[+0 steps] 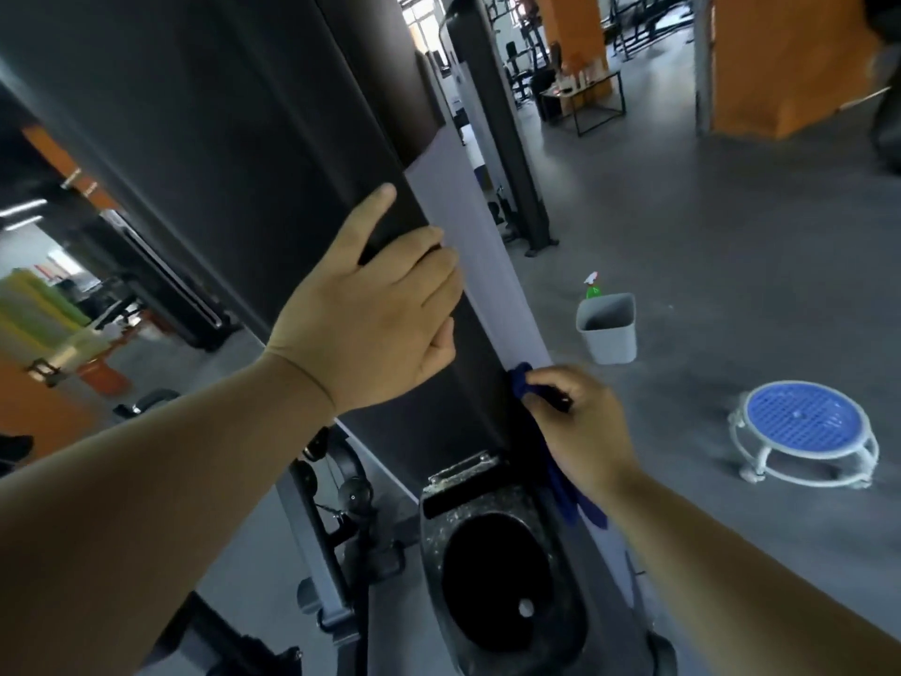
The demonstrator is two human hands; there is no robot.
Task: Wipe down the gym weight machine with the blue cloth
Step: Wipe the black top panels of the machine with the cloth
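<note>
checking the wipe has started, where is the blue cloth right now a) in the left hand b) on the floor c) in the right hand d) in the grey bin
c: the right hand grips the blue cloth against the edge of the machine column, while the left hand holds the column with no cloth.

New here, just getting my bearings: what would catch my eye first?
Centre frame, the left hand grips the tall dark machine column while the right hand presses a blue cloth to its edge. A grey bin and round blue stool stand on the floor at right.
</note>
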